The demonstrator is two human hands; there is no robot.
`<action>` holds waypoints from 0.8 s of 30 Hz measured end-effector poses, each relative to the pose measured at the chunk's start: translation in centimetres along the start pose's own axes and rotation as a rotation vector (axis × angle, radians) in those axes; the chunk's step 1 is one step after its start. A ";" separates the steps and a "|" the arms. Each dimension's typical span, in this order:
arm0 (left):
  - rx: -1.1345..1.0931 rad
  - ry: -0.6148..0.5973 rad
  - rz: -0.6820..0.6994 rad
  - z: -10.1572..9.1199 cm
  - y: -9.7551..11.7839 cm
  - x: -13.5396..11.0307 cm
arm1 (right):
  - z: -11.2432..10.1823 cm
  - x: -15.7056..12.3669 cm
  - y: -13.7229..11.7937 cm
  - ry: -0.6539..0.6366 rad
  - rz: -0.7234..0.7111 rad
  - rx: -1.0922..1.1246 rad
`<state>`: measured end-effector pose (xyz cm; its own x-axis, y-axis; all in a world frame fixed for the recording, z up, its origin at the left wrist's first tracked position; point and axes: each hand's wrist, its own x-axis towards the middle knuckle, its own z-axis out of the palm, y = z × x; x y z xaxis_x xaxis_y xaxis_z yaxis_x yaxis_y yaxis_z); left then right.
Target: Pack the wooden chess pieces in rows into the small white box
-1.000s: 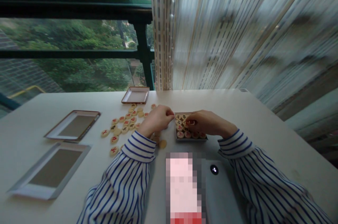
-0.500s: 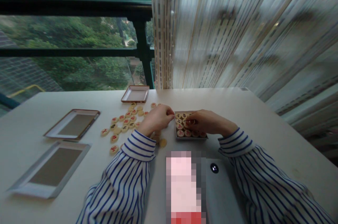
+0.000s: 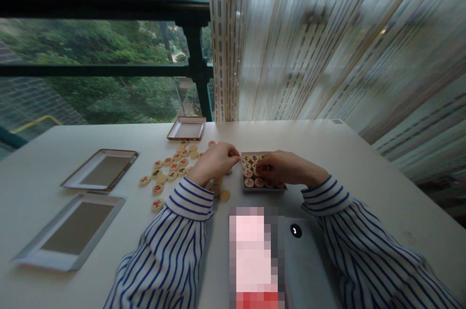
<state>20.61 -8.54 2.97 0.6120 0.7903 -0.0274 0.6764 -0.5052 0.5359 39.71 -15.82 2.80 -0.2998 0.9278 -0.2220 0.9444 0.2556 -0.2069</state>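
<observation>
A small square box (image 3: pixel 246 188) sits mid-table, filled with round wooden chess pieces (image 3: pixel 249 182) marked in red and black. My right hand (image 3: pixel 286 167) lies over the box's right half, fingers curled in a pinch on a piece inside it. My left hand (image 3: pixel 216 162) rests closed just left of the box, fingertips at its left edge; what it holds is hidden. Several loose chess pieces (image 3: pixel 171 168) are scattered on the white table (image 3: pixel 364 178) to the left of that hand.
A small brown-rimmed tray (image 3: pixel 187 128) lies at the back. Two larger flat lids or trays (image 3: pixel 100 169) (image 3: pixel 71 229) lie at the left. A grey device (image 3: pixel 302 260) sits near me. A striped curtain (image 3: pixel 309 42) hangs behind.
Both hands have stayed at the box with only slight finger movement. The view has shifted a little.
</observation>
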 end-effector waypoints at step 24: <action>-0.010 0.025 0.012 -0.5 -0.9 0.1 | -0.2 -0.2 -0.2 -0.019 -0.037 0.019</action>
<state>19.86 -7.85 2.93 0.6100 0.7924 -0.0002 0.6648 -0.5116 0.5443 39.56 -15.97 3.10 -0.3373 0.9125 -0.2314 0.9299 0.2846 -0.2329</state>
